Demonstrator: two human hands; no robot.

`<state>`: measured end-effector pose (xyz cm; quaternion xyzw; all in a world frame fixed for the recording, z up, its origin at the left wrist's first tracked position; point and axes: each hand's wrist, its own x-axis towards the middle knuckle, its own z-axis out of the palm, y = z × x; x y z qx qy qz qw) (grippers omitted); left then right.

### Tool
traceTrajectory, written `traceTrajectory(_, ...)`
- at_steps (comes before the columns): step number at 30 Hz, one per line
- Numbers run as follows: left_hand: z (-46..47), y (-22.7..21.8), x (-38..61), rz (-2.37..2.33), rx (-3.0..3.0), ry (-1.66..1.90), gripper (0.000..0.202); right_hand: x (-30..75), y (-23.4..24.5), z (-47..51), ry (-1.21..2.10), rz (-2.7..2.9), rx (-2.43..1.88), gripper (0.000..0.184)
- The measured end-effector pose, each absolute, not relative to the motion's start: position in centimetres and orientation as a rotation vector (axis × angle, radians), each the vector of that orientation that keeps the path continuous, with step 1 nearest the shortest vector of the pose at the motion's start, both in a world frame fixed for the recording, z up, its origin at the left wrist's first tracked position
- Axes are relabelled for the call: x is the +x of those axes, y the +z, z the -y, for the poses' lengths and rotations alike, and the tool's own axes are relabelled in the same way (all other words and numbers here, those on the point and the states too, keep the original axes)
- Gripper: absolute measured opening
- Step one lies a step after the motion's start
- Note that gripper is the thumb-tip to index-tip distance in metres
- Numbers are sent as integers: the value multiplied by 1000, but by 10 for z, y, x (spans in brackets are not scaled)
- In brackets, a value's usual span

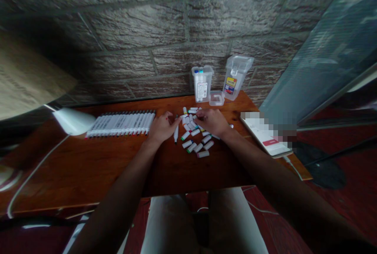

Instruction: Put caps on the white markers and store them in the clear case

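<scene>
My left hand [165, 126] rests low over the table, fingers curled. Its thumb tip presses at the upper end of a white marker [176, 134], whose dark tip points toward me. Across a loose pile of short white marker caps [194, 132] with coloured ends reaches my right hand [215, 122]. Its thumb and forefinger are bent together around a cap at the pile's far side, though the fingers partly hide it. To the left of my left hand, several white markers [122, 123] lie side by side in a neat row.
Against the brick wall stand a clear case [202, 85] with a few markers in it, a clear lid [216, 98] and another clear case [235, 77]. A tablet [266, 136] lies at the right with a cable. The white lamp base [73, 121] is at the left of the wooden table [118, 171].
</scene>
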<state>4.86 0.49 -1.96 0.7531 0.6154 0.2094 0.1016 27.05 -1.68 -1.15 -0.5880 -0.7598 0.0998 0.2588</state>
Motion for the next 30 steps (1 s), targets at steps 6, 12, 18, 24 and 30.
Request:
traceTrajectory(6, -9, -21, 45, -1772, 2176, 590, 36, 267, -14, 17, 315, 1983, -1603, 5)
traceTrajectory(12, -8, -18, 45, -1762, 2188, 587, 30, 269, -14, 14, 375, 1876, -1447, 18)
traceTrajectory(18, -4, -9, 50, -1878, 2076, 547, 25, 266, -12, 16, 369, 1897, -1278, 20)
traceTrajectory(24, -2, 1, 50, -1893, 1951, 509, 35, 265, -19, 15, 576, 1813, -1165, 17)
traceTrajectory(30, -4, -4, 47, -1811, 1862, 595, 32, 264, -16, 11, 1085, 1445, -990, 34)
